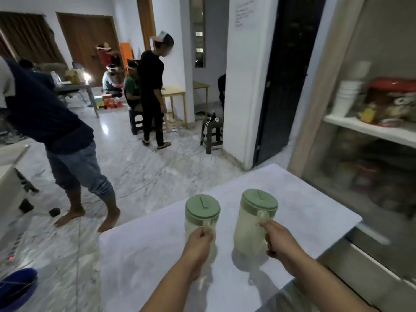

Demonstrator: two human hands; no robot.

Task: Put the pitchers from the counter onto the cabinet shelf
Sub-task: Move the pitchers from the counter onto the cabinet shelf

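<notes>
Head view: two hands, each with its grip closed on one pitcher's handle. The left hand (199,240) wraps the handle of the left pitcher (201,218); the right hand (278,239) wraps the handle of the right pitcher (254,224). That makes two pitchers, both pale and translucent with a green round lid, both upright over the white bench (139,262). The right one casts a shadow on the bench below it; whether either base touches the surface cannot be told. They stand near each other, apart, with handles turned toward the camera. No label or brand can be read on them.

To the right, a cabinet (333,86) shows one white shelf (369,129). On it stand a stack of white cups (346,97) and, just beside, a jar with a red lid (391,102); its printing is too blurred to read. Lower things in the cabinet are blurred.

Beyond the bench lies a marble floor (146,172). One barefoot person (56,122) in a dark shirt bends at the left; one person in black (153,91) stands further back, and at least three more sit or crouch behind. Two small stools (211,136) show. A paper (244,13) on the white pillar bears writing too small to read.
</notes>
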